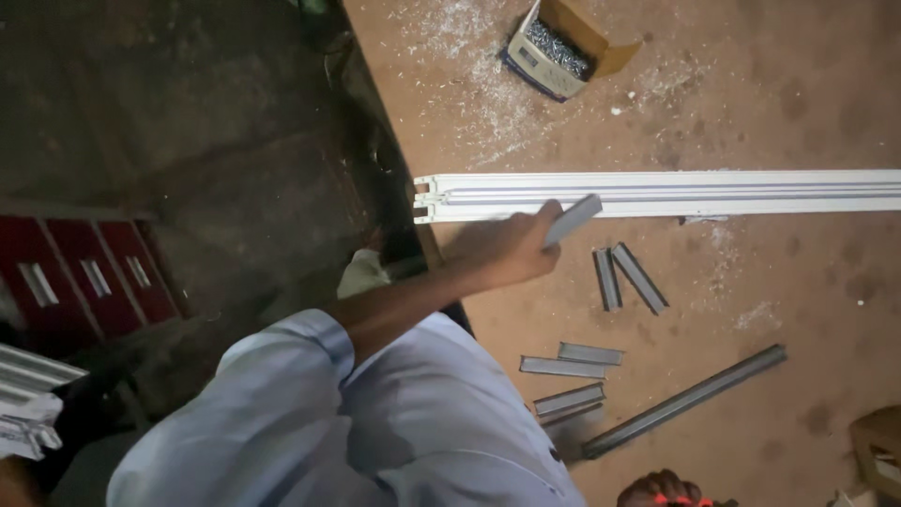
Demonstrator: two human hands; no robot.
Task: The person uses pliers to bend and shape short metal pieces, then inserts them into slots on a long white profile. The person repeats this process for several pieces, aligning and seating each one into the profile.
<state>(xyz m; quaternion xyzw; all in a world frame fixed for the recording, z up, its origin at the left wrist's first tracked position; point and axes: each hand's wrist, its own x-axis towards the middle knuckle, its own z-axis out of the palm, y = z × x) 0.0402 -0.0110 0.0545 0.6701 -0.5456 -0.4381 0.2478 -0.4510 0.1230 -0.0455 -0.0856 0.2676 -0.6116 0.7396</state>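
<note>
While the head view looks down on a brown worktable [798, 84], items stand thus. Left hand [502, 246]: fingers clamped on a short grey metal strip [572, 219], its long axis running from seven to one o'clock, its upper end over the long white profile [676, 193] lying nine to three. Loose grey strips [627, 278] lie at five o'clock of that hand. Grey bar [685, 401] lower right. Open box of screws [558, 47] at twelve. Right hand: not seen.

white long profile [676, 193] | grey short strip [572, 221] | brown table [807, 84] | pale-blue shirt [375, 432]
</note>
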